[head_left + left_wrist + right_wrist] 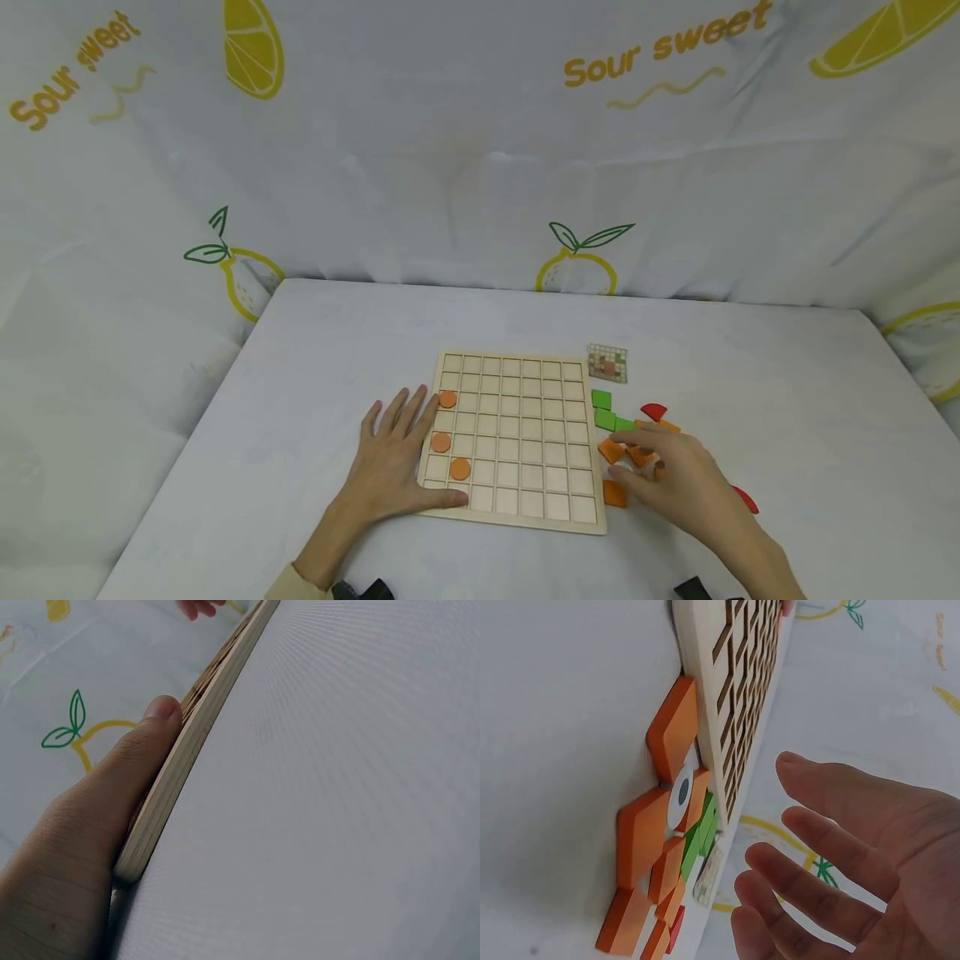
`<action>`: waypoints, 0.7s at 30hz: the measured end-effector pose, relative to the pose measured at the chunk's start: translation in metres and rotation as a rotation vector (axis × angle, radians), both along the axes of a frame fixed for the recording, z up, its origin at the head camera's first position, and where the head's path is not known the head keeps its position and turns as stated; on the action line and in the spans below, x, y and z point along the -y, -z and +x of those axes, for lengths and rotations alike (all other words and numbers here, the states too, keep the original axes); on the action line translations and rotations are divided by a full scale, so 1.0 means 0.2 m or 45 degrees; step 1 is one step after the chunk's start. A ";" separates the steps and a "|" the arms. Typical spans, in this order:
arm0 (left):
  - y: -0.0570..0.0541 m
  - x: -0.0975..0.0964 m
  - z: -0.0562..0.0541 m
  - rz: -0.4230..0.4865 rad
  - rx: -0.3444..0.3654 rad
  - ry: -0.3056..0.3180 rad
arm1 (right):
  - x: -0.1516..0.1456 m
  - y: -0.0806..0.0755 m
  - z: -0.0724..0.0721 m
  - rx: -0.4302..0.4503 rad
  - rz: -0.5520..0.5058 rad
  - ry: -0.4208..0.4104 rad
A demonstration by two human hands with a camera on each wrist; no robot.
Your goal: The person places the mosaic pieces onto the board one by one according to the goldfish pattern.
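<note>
My right hand [678, 475] hangs over the loose pieces, thumb and fingers parted with nothing between them. What could go wrong is a clumsy pinch: the pieces lie crowded, so closing on one may drag a neighbour along or scatter the group. The orange square [616, 494] lies right beside the board [529, 454] — a knock leftward might jam it against the rim. My left hand [392, 471] rests spread along the board's left edge, fingers extended, thumb across its near-left corner; too light a press could let the board slip, and a careless thumb could brush the orange discs [460, 468] in their cells.

As for my grip, seen from the head one orange diamond [612, 451] lies between my right thumb tip and index tip, though the wrist view shows the hand apart from the pieces. The orange square lies nearer than my thumb; the green pieces [602, 400] lie to the far left of that hand, below the small card [607, 363] — itself beyond the board's far-right corner.
</note>
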State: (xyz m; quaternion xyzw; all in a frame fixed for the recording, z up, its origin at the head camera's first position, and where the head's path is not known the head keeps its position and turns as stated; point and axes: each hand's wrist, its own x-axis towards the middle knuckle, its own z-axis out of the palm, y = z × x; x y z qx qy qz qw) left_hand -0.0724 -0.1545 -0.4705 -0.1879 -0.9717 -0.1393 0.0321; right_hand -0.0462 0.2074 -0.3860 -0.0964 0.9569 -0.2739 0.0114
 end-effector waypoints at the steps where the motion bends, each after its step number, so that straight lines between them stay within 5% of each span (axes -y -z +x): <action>1: 0.00 0.00 0.00 0.000 0.001 0.000 | -0.02 0.00 0.00 0.002 0.006 0.006; 14: -0.01 0.00 0.00 -0.018 0.007 -0.001 | -0.28 0.08 0.05 0.114 0.222 0.149; 21: 0.00 0.00 0.00 -0.014 0.008 -0.002 | -0.38 0.10 0.05 0.081 0.227 0.206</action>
